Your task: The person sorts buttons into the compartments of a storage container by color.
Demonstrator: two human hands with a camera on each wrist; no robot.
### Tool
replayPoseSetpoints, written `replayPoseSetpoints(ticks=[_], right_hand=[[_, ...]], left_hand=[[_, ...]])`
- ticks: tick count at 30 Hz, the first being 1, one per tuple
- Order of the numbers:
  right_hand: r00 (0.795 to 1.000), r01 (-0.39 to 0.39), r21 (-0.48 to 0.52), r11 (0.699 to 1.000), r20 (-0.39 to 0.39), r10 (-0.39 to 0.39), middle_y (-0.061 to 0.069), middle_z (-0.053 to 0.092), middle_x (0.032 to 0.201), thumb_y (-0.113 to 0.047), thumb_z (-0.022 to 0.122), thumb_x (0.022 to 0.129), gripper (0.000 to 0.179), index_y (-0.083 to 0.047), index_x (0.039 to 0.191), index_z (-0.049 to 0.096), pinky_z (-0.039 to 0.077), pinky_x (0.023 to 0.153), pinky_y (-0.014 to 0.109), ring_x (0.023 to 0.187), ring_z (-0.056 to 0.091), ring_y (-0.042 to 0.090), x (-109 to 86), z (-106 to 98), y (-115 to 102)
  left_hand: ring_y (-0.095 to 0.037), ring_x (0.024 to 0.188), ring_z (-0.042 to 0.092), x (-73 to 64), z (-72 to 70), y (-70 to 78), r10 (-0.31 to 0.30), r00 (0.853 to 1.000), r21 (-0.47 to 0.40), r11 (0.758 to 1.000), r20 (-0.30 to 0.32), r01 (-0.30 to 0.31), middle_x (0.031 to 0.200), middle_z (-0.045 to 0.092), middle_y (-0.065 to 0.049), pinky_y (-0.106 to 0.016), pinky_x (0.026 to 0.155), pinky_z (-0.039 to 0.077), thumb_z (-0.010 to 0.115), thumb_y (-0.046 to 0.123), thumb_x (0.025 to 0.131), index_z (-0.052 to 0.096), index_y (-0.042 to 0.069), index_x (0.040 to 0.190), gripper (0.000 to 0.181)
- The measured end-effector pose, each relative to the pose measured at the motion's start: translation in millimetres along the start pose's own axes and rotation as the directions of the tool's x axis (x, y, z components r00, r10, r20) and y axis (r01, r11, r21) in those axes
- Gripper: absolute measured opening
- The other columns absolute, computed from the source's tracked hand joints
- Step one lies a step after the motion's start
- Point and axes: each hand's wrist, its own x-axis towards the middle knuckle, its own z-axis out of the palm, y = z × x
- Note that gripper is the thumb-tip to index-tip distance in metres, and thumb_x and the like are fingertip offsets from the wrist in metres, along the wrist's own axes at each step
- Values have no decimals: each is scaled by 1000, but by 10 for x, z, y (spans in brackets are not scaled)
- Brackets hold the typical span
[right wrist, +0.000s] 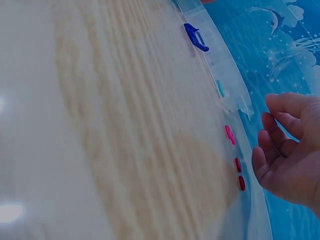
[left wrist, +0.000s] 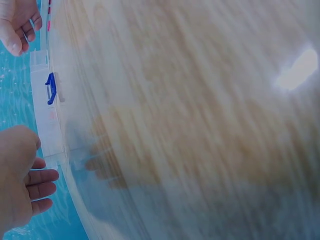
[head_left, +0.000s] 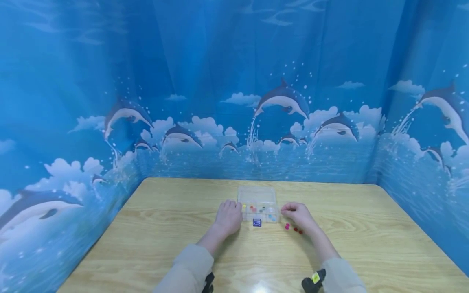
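Observation:
A clear plastic compartment box point(head_left: 248, 217) stands on the table with its lid point(head_left: 256, 194) raised at the back. Small coloured pieces, among them a yellow one point(head_left: 244, 206) and a light blue one point(head_left: 271, 217), lie inside. My left hand point(head_left: 229, 217) holds the box's left end, thumb and index finger at its corner. By the right end hovers my right hand point(head_left: 297, 213), its fingers loosely bent and thumb near the index finger; nothing shows between them. Under it, pink pieces point(head_left: 287, 226) and two red pieces point(head_left: 295, 229) lie on the table.
A small dark blue piece point(head_left: 257, 222), looking like a frame or clip, is at the front of the box. The wooden table point(head_left: 176, 219) reaches back to a blue dolphin-print curtain point(head_left: 205, 81), which also runs along both sides. Light glares on the near tabletop.

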Motion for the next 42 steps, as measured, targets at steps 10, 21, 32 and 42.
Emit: replayPoseSetpoints(ticks=[10, 21, 32, 42], right_hand=[[1000, -2, -23, 1000, 4, 2, 5, 59, 82, -6, 61, 84, 16, 5, 96, 63, 39, 49, 25, 55, 42, 13, -61, -131, 101], [993, 58, -31, 998, 108, -55, 7, 59, 83, -11, 64, 84, 18, 3, 94, 63, 44, 55, 27, 60, 49, 14, -130, -254, 135], [992, 41, -148, 988, 124, -23, 5, 61, 89, -4, 68, 79, 18, 0, 96, 64, 47, 68, 30, 79, 54, 18, -155, -225, 185], [990, 36, -187, 982, 141, -9, 3, 61, 85, -4, 68, 78, 13, -3, 91, 66, 45, 70, 31, 78, 53, 17, -139, -206, 200]], left_hand=[[-21, 89, 48, -2, -10, -1, 10, 1000, -8, 1000, -14, -10, 90, 53, -7, -35, 82, 42, 55, 27, 90, 55, 7, 102, 23], [-21, 90, 49, 1, -23, -1, 2, 1000, -6, 1000, -2, -2, 92, 54, -7, -35, 84, 42, 56, 27, 89, 56, 6, 106, 26], [-21, 90, 49, -2, -9, 11, -4, 1000, -25, 1000, 14, 4, 93, 54, -7, -35, 83, 42, 57, 27, 89, 56, 6, 107, 27], [-21, 89, 49, 12, -5, 0, 3, 1000, -28, 1000, -7, -3, 91, 54, -7, -35, 83, 42, 57, 26, 89, 55, 7, 104, 24]])
